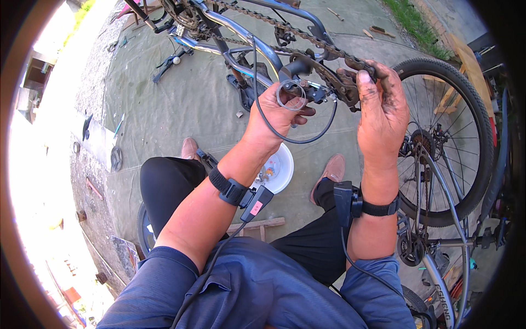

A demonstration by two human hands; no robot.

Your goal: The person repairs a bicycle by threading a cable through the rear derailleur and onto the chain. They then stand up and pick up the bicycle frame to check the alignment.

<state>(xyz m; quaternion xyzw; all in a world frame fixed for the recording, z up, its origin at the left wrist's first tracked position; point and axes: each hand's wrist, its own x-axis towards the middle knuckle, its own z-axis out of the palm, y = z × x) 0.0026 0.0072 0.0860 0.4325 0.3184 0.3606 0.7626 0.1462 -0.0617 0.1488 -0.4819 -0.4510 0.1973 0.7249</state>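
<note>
Green tarp (181,109) — bucket (290,172) below left hand (275,112)

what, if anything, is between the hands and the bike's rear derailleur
Nothing visible blocks the right hand, which is at the rear derailleur. A black cable loops across the left hand, but on the camera's side, not between it and the derailleur.

grn tarp (192,118) on floor (96,170); on it: wht tub (286,178) w/ sm. parts (267,174), sm. gray chunk (239,114).
</note>
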